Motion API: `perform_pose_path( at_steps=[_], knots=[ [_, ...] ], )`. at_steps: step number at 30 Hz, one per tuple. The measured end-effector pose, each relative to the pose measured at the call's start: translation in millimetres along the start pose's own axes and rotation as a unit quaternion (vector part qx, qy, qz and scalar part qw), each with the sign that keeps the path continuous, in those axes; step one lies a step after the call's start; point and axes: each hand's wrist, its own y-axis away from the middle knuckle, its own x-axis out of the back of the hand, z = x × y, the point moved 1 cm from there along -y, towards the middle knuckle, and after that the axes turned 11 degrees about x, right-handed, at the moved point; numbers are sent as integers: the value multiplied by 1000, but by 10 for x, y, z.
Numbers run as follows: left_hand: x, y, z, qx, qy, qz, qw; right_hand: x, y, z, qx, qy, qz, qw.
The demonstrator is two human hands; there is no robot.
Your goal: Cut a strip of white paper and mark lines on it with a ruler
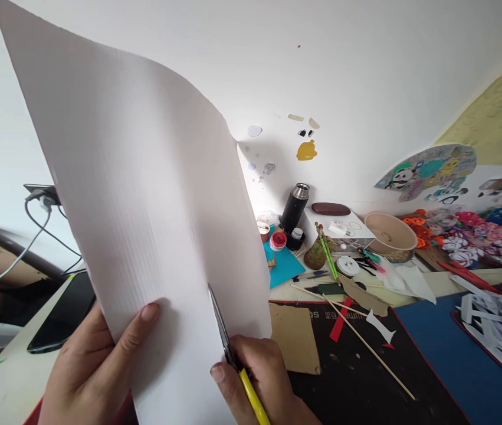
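A large white sheet (144,177), curved and faintly ribbed, stands upright in front of me and fills the left half of the view. Its lower left edge is pinched by my left hand (95,360), with the thumb flat on the near face and the fingers behind. My right hand (259,378) grips a pair of scissors (219,321) with yellow handles. One blade lies against the near face of the sheet, pointing up; the other blade is hidden behind it. A cut line cannot be clearly made out.
Behind lie a brown cardboard piece (295,342), wooden sticks (379,354), a black thermos (295,206), a red paint pot (278,239) and a beige bowl (391,231). White paper strips (494,336) are heaped at right. A black phone (62,313) lies at left, below a plugged-in charger (46,202).
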Motion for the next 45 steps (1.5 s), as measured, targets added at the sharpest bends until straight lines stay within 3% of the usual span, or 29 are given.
perform_pose_path(
  at_steps=[13,29,35,40,45],
  knots=[
    [66,-45,-13,-21,-3,-6,1000,6,45,57,-16,-130,0,991],
    [64,-90,28,-26,12,-14,999,-5,-52,-63,-52,-166,-16,985],
    [70,-52,40,-82,-29,33,996,-32,-47,-38,-41,-154,-6,987],
    [82,-52,54,-48,-11,27,998,-60,-28,-9,-53,-130,-22,990],
    [97,-47,147,-35,53,78,995,-95,3,28,-35,-156,-41,986]
  ],
)
